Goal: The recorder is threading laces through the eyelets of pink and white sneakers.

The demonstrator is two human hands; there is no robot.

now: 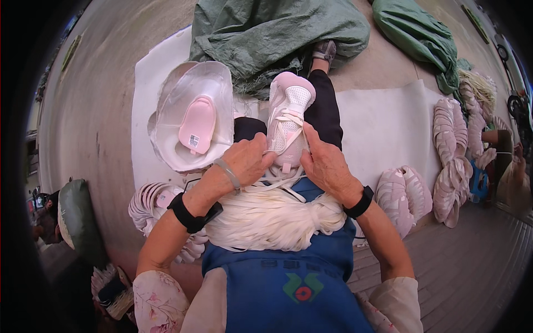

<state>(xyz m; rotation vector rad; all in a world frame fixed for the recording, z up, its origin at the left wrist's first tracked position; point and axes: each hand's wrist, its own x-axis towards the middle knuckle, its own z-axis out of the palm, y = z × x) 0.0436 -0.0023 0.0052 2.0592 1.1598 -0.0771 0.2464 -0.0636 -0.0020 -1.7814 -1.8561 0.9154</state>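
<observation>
A pink and white shoe upper (286,119) lies across my lap between my hands, its rounded toe pointing away. Pale shoelace (290,115) crosses its front in several rows. My left hand (250,160) is closed in a pinch at the left eyelet edge, on a lace. At the right eyelet edge, my right hand (327,164) pinches a lace, thumb and fingers together. The exact lace ends are partly hidden by my fingers. Below the upper, a thick bundle of cream shoelaces (266,219) rests on my blue apron (277,288).
At left, a whitish open container (222,89) holds pink padded tongue pieces (198,125). Stacked pink uppers lie left (145,208) and right (402,197), with longer stacks (451,144) beyond. Green sacks (266,33) lie ahead; white sheeting (383,119) covers the floor. Another person's arm (519,172) shows far right.
</observation>
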